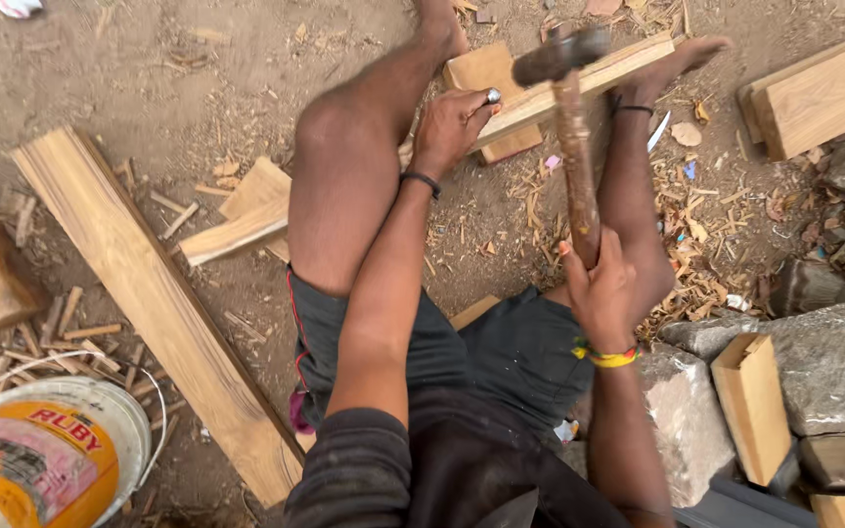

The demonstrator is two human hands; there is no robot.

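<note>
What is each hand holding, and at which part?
The right hand grips a hammer at the lower end of its wooden handle. The left hand presses on a long wooden strip, near its middle.

View: one camera, worn on the seated person's head.
Direction: steeply downward, over arms and knees, onto the dirt ground [198, 88].
Nearness: close; the lap fills the lower frame.
Overlap: none, single view.
</note>
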